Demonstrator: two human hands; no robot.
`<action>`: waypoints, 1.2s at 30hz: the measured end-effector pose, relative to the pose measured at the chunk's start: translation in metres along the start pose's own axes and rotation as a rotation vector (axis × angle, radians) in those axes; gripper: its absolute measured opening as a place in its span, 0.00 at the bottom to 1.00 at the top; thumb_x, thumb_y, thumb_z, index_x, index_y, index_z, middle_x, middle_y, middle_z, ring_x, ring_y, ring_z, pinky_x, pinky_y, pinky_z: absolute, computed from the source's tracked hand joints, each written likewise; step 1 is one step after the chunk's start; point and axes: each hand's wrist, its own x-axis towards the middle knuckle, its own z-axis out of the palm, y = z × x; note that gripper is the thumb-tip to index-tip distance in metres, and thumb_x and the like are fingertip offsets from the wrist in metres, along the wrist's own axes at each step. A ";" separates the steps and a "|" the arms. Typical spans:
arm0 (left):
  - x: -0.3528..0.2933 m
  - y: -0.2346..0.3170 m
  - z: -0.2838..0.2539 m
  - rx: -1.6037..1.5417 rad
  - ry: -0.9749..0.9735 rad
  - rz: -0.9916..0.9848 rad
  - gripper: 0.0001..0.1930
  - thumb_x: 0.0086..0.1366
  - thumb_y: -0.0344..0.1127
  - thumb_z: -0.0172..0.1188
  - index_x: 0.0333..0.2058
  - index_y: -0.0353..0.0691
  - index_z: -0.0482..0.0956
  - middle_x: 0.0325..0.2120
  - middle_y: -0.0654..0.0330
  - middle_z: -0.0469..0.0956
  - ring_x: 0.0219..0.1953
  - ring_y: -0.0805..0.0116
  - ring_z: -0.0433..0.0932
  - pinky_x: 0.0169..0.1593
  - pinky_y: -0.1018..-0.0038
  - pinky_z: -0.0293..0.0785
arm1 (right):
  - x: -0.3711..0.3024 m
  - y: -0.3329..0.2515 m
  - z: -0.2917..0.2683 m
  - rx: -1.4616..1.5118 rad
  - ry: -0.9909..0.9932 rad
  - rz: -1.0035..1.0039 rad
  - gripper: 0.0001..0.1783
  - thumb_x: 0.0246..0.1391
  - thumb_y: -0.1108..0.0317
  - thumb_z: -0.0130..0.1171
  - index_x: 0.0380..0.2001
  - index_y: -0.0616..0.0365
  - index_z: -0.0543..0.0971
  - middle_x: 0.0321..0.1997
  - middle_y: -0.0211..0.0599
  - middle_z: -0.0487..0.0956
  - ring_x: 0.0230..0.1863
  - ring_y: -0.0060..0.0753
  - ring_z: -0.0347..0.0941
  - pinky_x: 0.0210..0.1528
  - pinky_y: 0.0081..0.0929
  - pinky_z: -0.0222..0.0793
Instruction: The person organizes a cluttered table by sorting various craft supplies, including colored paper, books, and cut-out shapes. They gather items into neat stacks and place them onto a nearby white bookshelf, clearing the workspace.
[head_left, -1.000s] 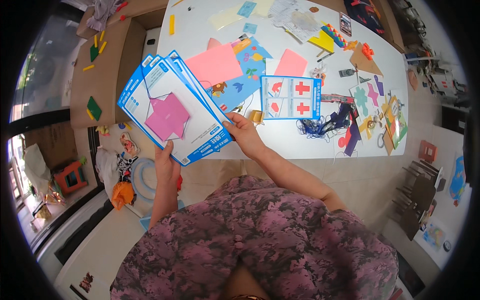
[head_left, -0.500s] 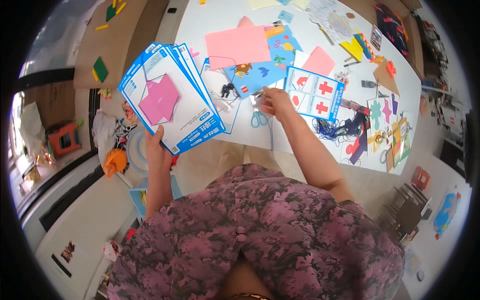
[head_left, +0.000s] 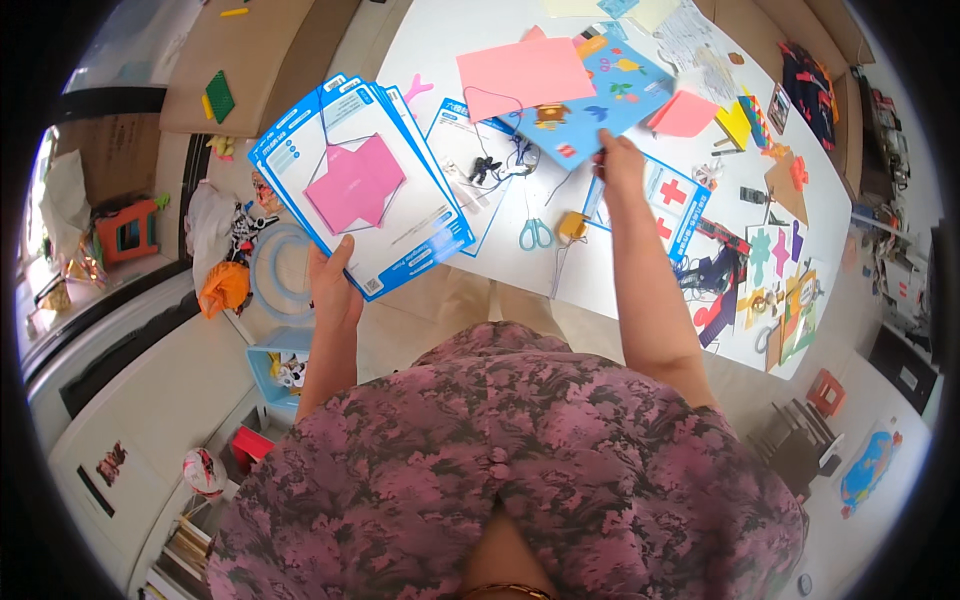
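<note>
My left hand (head_left: 336, 290) grips a fanned stack of blue-bordered cards (head_left: 425, 225) by its lower edge, thumb on top. On the top card lies a pink paper cutout (head_left: 356, 182) with a dark cord around it. My right hand (head_left: 622, 165) is closed on the near right edge of a blue picture sheet (head_left: 590, 125), tilted over the table. A pink paper sheet (head_left: 522, 78) overlaps that sheet. Below it lie light-blue-handled scissors (head_left: 535, 234), a small yellow object (head_left: 572, 228) and black cords (head_left: 487, 170). My right forearm partly covers a card with red crosses (head_left: 670, 190).
The white table (head_left: 505, 262) also carries a folded pink paper (head_left: 685, 112), dark tangled cords (head_left: 705, 268), and paper cutouts (head_left: 780, 250) at the right. Left of the table are an orange bag (head_left: 224, 288) and a light-blue bin (head_left: 265, 372).
My right hand has moved right and away from beside the scissors, taking the blue sheet's edge along. The yellow object now shows. My left hand still holds the cards.
</note>
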 end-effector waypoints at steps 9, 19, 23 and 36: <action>0.000 0.010 0.007 0.002 0.010 0.031 0.19 0.61 0.24 0.50 0.51 0.36 0.62 0.46 0.54 0.70 0.45 0.62 0.73 0.48 0.68 0.72 | 0.070 0.012 -0.116 -0.611 0.241 -0.217 0.17 0.46 0.61 0.57 0.35 0.64 0.76 0.24 0.39 0.76 0.27 0.34 0.73 0.30 0.28 0.68; -0.003 0.007 -0.015 0.143 0.124 0.109 0.18 0.60 0.25 0.52 0.49 0.37 0.65 0.44 0.58 0.72 0.44 0.67 0.72 0.48 0.72 0.69 | 0.022 0.011 0.041 -0.806 -0.273 -0.501 0.21 0.40 0.66 0.60 0.42 0.54 0.75 0.41 0.38 0.78 0.44 0.37 0.73 0.47 0.31 0.67; -0.002 -0.009 -0.037 0.185 0.174 0.087 0.18 0.59 0.24 0.54 0.49 0.37 0.66 0.43 0.59 0.73 0.44 0.69 0.72 0.49 0.73 0.67 | 0.019 0.026 0.136 -1.119 -0.579 -0.947 0.20 0.40 0.72 0.58 0.42 0.52 0.75 0.46 0.35 0.75 0.49 0.38 0.69 0.51 0.29 0.65; -0.010 -0.043 -0.052 0.111 0.316 0.018 0.17 0.58 0.24 0.54 0.47 0.41 0.68 0.43 0.61 0.73 0.45 0.69 0.72 0.51 0.72 0.65 | 0.060 0.036 0.201 -1.795 -0.816 -1.085 0.28 0.35 0.64 0.67 0.45 0.48 0.72 0.48 0.30 0.72 0.52 0.35 0.65 0.51 0.34 0.63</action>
